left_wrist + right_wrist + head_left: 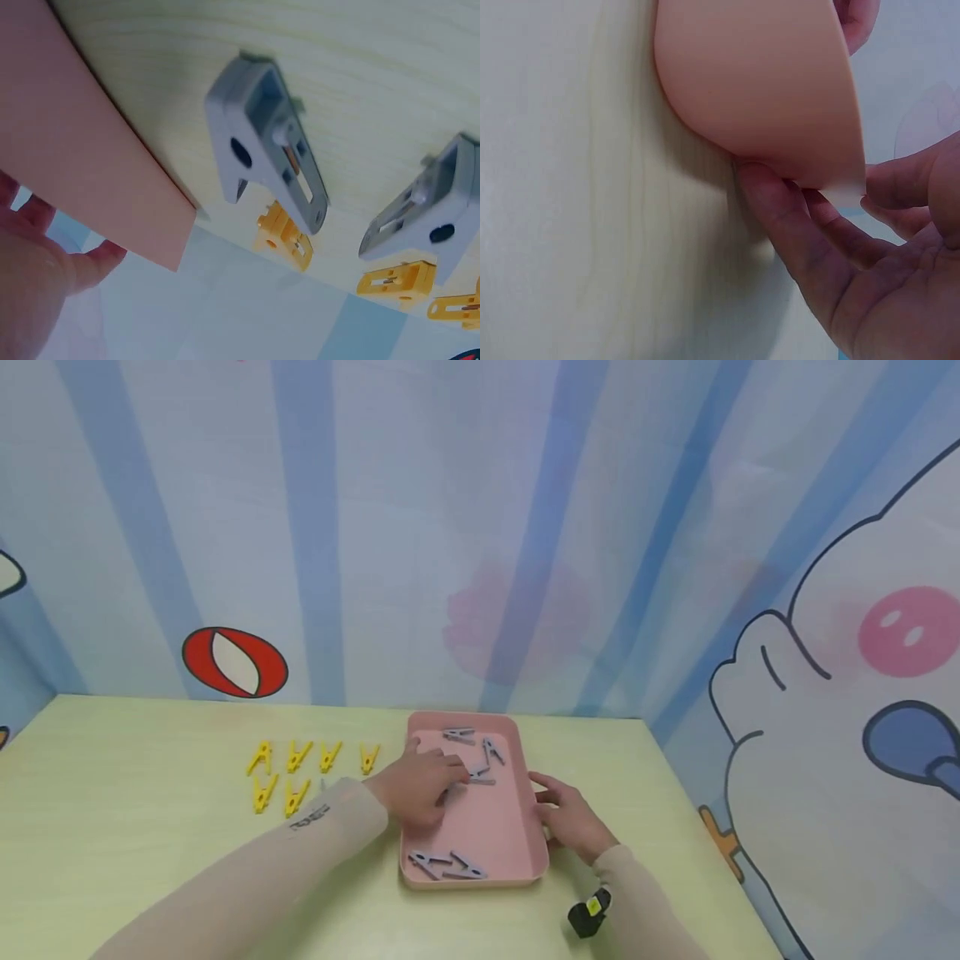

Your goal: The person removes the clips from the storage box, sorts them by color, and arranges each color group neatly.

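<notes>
A pink tray (480, 827) lies lengthwise before me with several grey clothespins in it. My left hand (423, 785) reaches palm-down over its left side, fingertips beside a grey clothespin (482, 780). The tray wall (90, 142) hides most of those fingers in the left wrist view, so whether they hold anything is unclear. At the right side, my right hand (573, 818) holds the tray, with digits at its rim and lower edge (780, 161). Two more grey clothespins (427, 862) (467, 867) lie at the tray's near end.
Several yellow clothespins (296, 756) stand in two rows on the pale table (150, 827), left of the tray. Two grey clothespins (266, 139) (427, 206) are on the table close to the tray. A patterned curtain (420, 527) rises behind the table.
</notes>
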Demonstrator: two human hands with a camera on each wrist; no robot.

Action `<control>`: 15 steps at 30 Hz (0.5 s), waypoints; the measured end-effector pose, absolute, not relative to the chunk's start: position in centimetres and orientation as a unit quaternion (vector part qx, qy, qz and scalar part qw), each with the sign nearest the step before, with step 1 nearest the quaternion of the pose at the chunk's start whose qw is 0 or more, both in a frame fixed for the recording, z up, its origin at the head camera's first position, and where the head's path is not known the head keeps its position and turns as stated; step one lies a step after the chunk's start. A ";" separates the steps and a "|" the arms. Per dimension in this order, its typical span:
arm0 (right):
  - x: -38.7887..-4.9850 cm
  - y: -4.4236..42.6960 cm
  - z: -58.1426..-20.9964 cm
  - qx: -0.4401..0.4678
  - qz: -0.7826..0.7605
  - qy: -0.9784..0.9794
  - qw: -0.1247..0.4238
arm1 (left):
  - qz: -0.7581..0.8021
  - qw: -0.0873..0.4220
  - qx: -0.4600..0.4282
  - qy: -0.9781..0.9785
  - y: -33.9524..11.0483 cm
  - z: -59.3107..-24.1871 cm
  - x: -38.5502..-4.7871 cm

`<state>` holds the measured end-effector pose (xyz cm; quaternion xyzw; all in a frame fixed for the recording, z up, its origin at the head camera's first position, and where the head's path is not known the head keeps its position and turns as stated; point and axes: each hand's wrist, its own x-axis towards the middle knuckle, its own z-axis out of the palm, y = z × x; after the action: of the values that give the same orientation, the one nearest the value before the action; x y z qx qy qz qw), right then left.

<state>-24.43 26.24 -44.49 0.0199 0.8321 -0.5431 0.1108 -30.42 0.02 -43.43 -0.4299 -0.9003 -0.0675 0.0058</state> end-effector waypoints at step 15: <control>-24.2 26.0 -44.1 0.015 -0.544 0.832 0.110 | -0.083 -0.035 -0.409 -0.908 0.3 -43.0 -30.8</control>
<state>-24.23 26.04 -44.06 0.0153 0.8316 -0.5441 0.1099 -30.76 0.27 -43.05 -0.4092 -0.9080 -0.0835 -0.0350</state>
